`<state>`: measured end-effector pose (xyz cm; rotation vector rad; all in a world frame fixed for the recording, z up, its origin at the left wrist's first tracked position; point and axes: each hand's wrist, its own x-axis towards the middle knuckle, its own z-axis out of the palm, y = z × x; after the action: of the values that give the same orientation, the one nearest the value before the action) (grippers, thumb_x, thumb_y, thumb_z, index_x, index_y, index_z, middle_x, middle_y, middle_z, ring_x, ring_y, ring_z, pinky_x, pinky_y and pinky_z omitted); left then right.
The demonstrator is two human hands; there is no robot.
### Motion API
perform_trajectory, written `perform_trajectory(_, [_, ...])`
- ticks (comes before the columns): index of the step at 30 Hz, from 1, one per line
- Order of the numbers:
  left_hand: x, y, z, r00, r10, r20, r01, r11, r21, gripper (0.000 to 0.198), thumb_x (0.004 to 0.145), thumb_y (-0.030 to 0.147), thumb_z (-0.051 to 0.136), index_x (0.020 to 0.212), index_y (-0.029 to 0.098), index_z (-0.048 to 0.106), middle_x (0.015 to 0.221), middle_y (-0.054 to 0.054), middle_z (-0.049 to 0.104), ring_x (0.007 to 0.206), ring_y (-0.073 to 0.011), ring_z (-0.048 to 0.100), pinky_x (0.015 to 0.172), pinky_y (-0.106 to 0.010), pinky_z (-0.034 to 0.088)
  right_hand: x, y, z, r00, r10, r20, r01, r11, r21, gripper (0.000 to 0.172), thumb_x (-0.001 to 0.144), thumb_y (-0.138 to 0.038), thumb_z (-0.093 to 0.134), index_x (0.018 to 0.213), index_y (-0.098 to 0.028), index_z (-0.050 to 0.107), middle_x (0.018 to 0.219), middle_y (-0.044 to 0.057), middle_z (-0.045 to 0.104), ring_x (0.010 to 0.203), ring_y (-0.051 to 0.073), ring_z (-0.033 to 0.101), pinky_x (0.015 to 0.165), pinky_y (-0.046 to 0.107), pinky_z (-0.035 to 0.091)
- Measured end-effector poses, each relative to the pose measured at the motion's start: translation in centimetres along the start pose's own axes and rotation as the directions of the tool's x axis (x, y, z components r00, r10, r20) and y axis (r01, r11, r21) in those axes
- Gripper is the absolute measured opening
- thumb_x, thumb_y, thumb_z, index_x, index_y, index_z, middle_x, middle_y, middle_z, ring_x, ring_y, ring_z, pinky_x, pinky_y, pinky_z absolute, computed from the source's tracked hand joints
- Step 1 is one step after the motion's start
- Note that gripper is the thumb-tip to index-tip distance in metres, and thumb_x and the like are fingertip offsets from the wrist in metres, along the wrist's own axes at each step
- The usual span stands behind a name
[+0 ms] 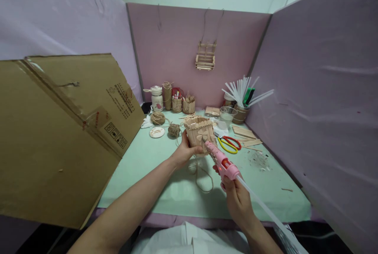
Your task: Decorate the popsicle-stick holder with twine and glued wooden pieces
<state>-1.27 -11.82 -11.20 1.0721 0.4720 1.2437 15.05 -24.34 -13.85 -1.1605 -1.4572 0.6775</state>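
Observation:
My left hand point(185, 152) grips a small basket point(198, 128) made of wooden craft sticks, with its thumb along the lower front. Petal-shaped wooden pieces form a flower point(203, 136) on the basket's front. In my right hand point(234, 191) is a pink hot glue gun point(222, 161), a long white glue stick point(265, 208) trailing from its back. Its nozzle points at the flower; whether it touches cannot be told. A loop of twine point(210, 187) lies on the table below the basket.
Red-and-yellow scissors point(228, 143) lie right of the basket, near flat wooden sticks point(244, 132). Twine balls point(158, 118), a white lid point(156, 132) and stick-filled cups point(188, 106) stand left and behind. A large cardboard sheet point(67, 136) leans at left.

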Motion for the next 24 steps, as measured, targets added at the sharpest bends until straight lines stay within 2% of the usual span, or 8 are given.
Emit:
perform_trajectory(8, [0.04,-0.31,-0.26,1.0,-0.02,-0.005,0.02,1.0,0.013,0.114,0.049,0.029,0.092,0.143,0.031,0.027,0.139,-0.014,0.051,0.127,-0.0354,0.051,0.106,-0.058,0.038,-0.08,0.13,0.07,1.0,0.005,-0.02,-0.006,1.0,-0.013,0.048,0.097,-0.055,0.036,0.12,-0.019,0.058,0.11,0.012,0.066,0.086,0.021,0.061,0.066,0.03,0.049])
perform_trajectory(12, [-0.02,-0.21,-0.17,1.0,-0.019,-0.003,0.019,1.0,0.006,0.114,0.049,0.031,0.093,0.142,0.03,0.027,0.14,-0.015,0.051,0.128,-0.036,0.05,0.106,-0.057,0.038,-0.04,0.1,0.11,1.0,-0.008,-0.02,0.007,1.0,-0.007,0.048,0.097,-0.055,0.035,0.119,-0.019,0.058,0.103,0.011,0.067,0.079,0.019,0.06,0.069,0.031,0.05])
perform_trajectory(17, [-0.06,-0.07,-0.05,1.0,-0.021,0.001,0.021,1.0,0.009,0.114,0.049,0.031,0.093,0.142,0.031,0.027,0.14,-0.014,0.051,0.129,-0.0362,0.049,0.106,-0.058,0.038,0.04,0.1,0.15,0.999,-0.012,-0.03,0.012,1.0,-0.015,0.049,0.096,-0.056,0.036,0.117,-0.019,0.059,0.102,0.011,0.066,0.078,0.019,0.06,0.063,0.029,0.049])
perform_trajectory(24, [-0.11,-0.01,0.01,1.0,-0.019,-0.007,0.02,1.0,0.005,0.111,0.05,0.028,0.092,0.141,0.031,0.03,0.137,-0.014,0.053,0.126,-0.0344,0.052,0.105,-0.056,0.039,0.03,-0.19,0.2,0.999,-0.005,-0.032,0.004,1.0,-0.013,0.049,0.096,-0.058,0.035,0.114,-0.019,0.059,0.099,0.01,0.066,0.076,0.02,0.059,0.062,0.03,0.049])
